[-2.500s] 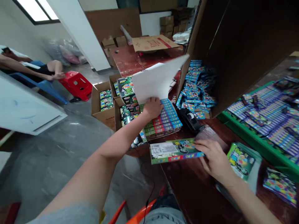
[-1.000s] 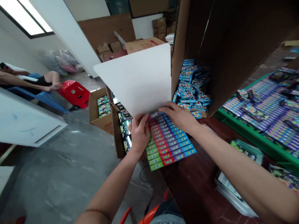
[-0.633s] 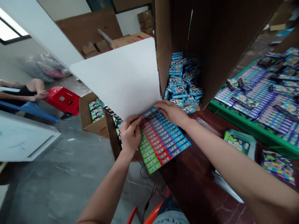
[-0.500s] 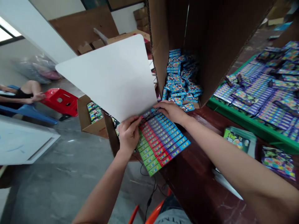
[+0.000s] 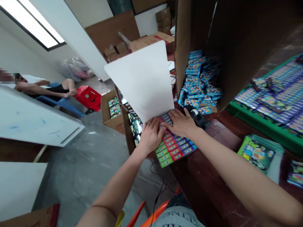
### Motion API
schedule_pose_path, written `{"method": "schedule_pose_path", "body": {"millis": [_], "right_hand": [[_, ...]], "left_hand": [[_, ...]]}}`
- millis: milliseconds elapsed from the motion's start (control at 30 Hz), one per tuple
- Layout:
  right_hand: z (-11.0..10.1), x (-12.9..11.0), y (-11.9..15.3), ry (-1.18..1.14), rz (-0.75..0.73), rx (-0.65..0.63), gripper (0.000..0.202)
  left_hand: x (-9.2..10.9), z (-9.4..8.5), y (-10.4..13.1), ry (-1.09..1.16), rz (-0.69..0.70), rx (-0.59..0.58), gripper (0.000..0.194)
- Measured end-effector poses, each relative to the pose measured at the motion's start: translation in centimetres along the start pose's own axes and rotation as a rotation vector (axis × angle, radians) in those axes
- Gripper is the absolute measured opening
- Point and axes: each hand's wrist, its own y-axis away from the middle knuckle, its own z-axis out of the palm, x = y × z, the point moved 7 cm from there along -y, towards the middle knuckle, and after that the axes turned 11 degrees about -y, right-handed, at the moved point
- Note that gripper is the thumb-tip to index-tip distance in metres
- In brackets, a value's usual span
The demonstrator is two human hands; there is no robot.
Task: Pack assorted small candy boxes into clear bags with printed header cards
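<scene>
Rows of small green, red, purple and blue packets (image 5: 176, 148) lie side by side at the table edge. A white board with rounded corners (image 5: 144, 78) stands tilted up behind them, its lower edge at the far rows. My left hand (image 5: 151, 134) lies flat on the left part of the packets, fingers pointing toward the board. My right hand (image 5: 181, 123) rests spread over the upper right rows, thumb reaching toward the left hand. Both hands press on the packets from above and grip nothing. The rows beneath the palms are hidden.
A tall cardboard box (image 5: 181, 47) holds loose blue packets (image 5: 199, 82). A black tape dispenser (image 5: 200, 118) sits beside my right hand. Right are a green tray (image 5: 243, 115) and a clear box with a green pack (image 5: 258, 154). Another person (image 5: 52, 90) sits by a red stool (image 5: 90, 97).
Both hands have moved off the board's lower edge and now lie flat on the packets. The view has shifted, showing more of the seated person and the tape dispenser.
</scene>
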Motion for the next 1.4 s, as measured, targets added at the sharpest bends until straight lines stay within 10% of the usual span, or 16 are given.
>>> {"method": "schedule_pose_path", "body": {"millis": [167, 233, 400, 567, 633, 733, 833, 967, 1100, 1400], "right_hand": [[-1.4, -1.2, 6.5, -0.014, -0.109, -0.028, 0.078], [-0.4, -2.4, 9.5, -0.009, -0.189, -0.047, 0.076], [1.2, -2.6, 11.1, -0.14, -0.162, -0.084, 0.072], [-7.0, 2.7, 13.9, -0.405, -0.105, 0.404, 0.058], [-9.2, 3.7, 16.1, -0.353, -0.139, 0.483, 0.057], [-7.5, 2.2, 17.0, -0.124, -0.302, 0.184, 0.076], [-4.5, 1.0, 15.1, 0.117, -0.319, -0.008, 0.093], [-4.0, 0.5, 11.1, 0.202, -0.29, 0.101, 0.106], [-2.7, 1.6, 9.8, 0.137, -0.272, -0.047, 0.118], [-1.9, 1.7, 10.0, 0.224, -0.407, 0.068, 0.061]], "left_hand": [[-5.0, -8.5, 2.0, 0.274, -0.228, 0.776, 0.048], [-7.8, -10.5, 0.5, 0.491, -0.294, 0.888, 0.058], [-8.1, -10.6, -8.2, 0.732, -0.134, 0.291, 0.097], [0.4, -7.0, -2.1, 0.449, 0.157, -0.156, 0.067], [3.8, -4.7, 2.6, 0.132, 0.214, -0.168, 0.081], [6.7, -2.7, 6.3, -0.159, 0.218, -0.155, 0.125], [6.1, -3.3, 4.5, -0.245, 0.207, -0.103, 0.12], [3.8, -4.7, 0.5, -0.289, 0.237, -0.108, 0.113], [3.5, -2.4, 1.7, -0.334, 0.29, -0.239, 0.111], [3.9, -1.2, 3.1, -0.272, 0.304, -0.202, 0.082]]}}
